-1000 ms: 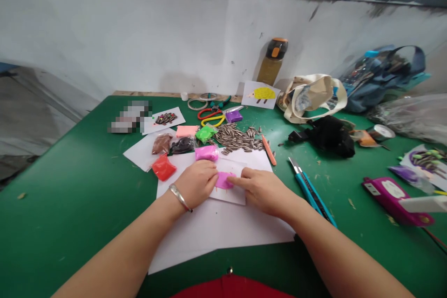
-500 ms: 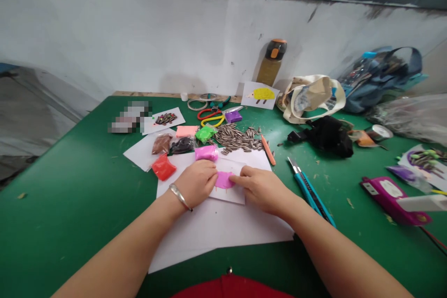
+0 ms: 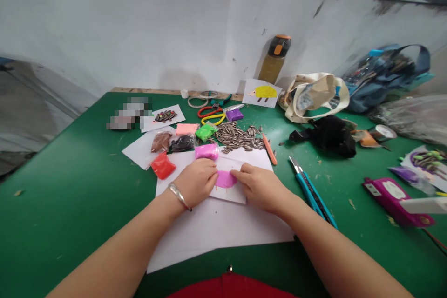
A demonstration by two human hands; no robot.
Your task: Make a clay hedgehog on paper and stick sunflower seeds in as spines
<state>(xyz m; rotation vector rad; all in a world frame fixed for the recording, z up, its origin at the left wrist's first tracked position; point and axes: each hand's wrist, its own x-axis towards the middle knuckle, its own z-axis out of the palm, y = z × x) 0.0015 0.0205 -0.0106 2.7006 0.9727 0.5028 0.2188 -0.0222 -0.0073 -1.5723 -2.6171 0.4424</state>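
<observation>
Flat, rounded pink clay-like patch (image 3: 225,179) on a small white paper card (image 3: 238,195). Left hand (image 3: 197,179): fingers bent over the card's left side, grip hidden. Right hand (image 3: 260,186): index finger at the patch's right edge, others curled; cannot tell if they hold anything. Beyond, striped seeds (image 3: 237,137) heaped on the green table (image 3: 87,186).

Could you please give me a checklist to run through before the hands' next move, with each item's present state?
1. Left hand on the small white card: ok, at its left side.
2. Right hand at the pink clay: ok, index finger at its right edge.
3. Clay's left end uncovered: cannot tell, the left hand may hide it.
4. Seeds off the card: ok, piled beyond it.
5. Utility knife apart from both hands: ok.
6. Clay firmly stuck: cannot tell.
</observation>
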